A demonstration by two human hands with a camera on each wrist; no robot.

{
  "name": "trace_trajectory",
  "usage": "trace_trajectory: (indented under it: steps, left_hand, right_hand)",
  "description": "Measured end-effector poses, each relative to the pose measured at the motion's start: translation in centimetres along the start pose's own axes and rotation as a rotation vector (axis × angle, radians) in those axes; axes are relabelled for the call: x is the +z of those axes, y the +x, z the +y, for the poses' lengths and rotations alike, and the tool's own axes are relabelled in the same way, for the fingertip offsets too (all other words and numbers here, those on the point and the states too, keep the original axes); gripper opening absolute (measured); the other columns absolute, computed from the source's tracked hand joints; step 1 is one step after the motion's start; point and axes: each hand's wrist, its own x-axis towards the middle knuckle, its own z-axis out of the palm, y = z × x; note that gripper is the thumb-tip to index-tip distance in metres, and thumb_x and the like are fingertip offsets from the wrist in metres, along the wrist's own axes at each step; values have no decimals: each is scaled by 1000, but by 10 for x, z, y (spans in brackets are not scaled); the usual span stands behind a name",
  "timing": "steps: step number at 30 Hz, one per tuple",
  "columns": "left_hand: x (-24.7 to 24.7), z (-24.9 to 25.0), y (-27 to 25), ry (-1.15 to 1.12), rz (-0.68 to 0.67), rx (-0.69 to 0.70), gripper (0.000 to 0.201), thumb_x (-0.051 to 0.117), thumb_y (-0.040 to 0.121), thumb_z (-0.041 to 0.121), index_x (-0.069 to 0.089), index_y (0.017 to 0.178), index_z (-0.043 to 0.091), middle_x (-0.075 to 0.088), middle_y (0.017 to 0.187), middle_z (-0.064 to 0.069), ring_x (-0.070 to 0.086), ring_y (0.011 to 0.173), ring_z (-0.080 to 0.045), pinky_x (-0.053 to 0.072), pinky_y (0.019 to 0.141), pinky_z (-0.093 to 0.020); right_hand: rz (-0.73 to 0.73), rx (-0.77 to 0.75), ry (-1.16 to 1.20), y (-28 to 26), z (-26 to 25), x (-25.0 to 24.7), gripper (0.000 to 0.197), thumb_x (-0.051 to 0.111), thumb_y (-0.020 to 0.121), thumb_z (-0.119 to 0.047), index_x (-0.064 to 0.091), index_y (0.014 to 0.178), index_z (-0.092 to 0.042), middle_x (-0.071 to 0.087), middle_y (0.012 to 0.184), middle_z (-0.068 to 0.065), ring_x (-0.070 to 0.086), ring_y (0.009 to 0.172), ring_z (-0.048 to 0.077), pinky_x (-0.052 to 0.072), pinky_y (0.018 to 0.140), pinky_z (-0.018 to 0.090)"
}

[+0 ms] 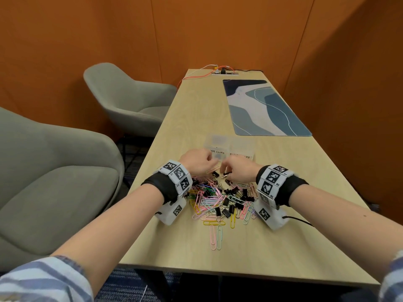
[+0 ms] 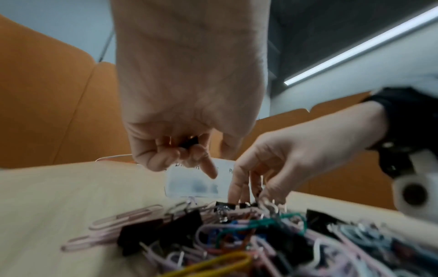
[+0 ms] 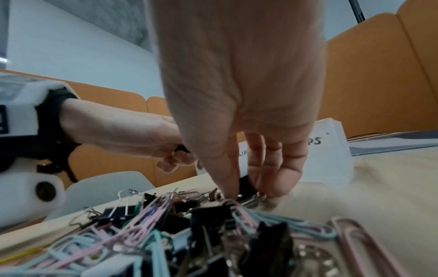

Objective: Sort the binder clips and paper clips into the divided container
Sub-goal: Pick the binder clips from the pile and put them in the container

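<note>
A mixed pile (image 1: pixel 220 197) of black binder clips and coloured paper clips lies on the wooden table. Just beyond it stands the clear divided container (image 1: pixel 231 144), labelled for binder clips on the left and paper clips on the right. My left hand (image 1: pixel 210 165) hovers over the pile's far edge. Its curled fingers hold a black binder clip (image 2: pixel 189 143) against the palm, and the index finger points down. My right hand (image 3: pixel 246 189) reaches into the far side of the pile, thumb and fingers pinching another black binder clip (image 3: pixel 246 184) that sits low among the others.
A blue patterned desk mat (image 1: pixel 266 107) lies further back on the right. Cables and a power socket (image 1: pixel 222 71) sit at the far end of the table. Two grey armchairs (image 1: pixel 130 99) stand to the left, and orange walls close in the room.
</note>
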Motion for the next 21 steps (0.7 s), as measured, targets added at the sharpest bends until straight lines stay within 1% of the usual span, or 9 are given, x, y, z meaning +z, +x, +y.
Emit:
trace_trajectory:
  steps: [2,5,9,11,13,15,17,19,21]
  left_hand:
    - [4,1,2,130,11,17,35,52,88,48,61,96,16,71,93,-4,65,91,-24,49,78,-33]
    - [9,5,5,248,31,47,38,60,83,51,63,98,16,70,97,-4,63,95,-24,44,74,-29]
    - [14,10,9,256,-6,15,38,66,79,53,57,88,17,63,88,-1,62,93,-23,44,73,-28]
    - [14,13,12,235,-32,-6,34,67,80,50,58,89,18,65,93,-2,63,96,-23,44,74,-29]
    - [15,14,16,205,-48,-14,34,67,81,45,62,97,16,68,102,-4,63,100,-24,47,78,-31]
    - [13,14,16,181,-59,-7,33,66,83,42,64,101,14,69,105,-5,64,101,-25,49,81,-32]
    - [10,12,16,140,-71,8,32,62,87,38,66,101,10,71,102,-7,67,98,-25,54,81,-32]
    - [5,10,16,94,-82,33,33,57,89,36,67,97,5,72,95,-10,68,89,-25,55,75,-33]
    - [-3,5,17,47,-79,32,34,52,91,39,62,87,7,64,85,-10,59,77,-25,45,60,-29]
  right_hand:
    - [15,-7,21,-1,2,1,27,54,82,-2,68,102,-11,66,109,10,60,103,25,43,80,25]
    - [58,18,111,0,8,-2,25,52,82,0,68,99,-9,68,100,10,61,91,22,45,78,26]
    - [84,100,336,0,16,-8,25,49,84,2,67,99,-4,61,83,6,52,57,10,43,51,11]
    - [55,141,443,0,19,-10,27,45,85,5,66,99,-4,59,79,8,53,57,16,47,56,19]
    - [47,167,519,1,21,-11,28,42,86,7,65,89,-9,60,79,11,57,61,18,51,61,26]
    - [66,188,626,2,21,-11,31,42,87,7,61,76,-13,62,79,11,59,58,13,53,60,22]
    - [106,209,738,3,20,-12,30,43,89,6,60,73,-13,62,77,9,60,58,11,53,53,13]
    - [139,212,834,3,20,-14,24,46,91,3,60,76,-10,63,84,14,61,61,12,52,50,12]
    - [144,200,949,1,20,-17,18,49,91,0,59,77,-6,62,89,18,60,63,15,52,50,13]
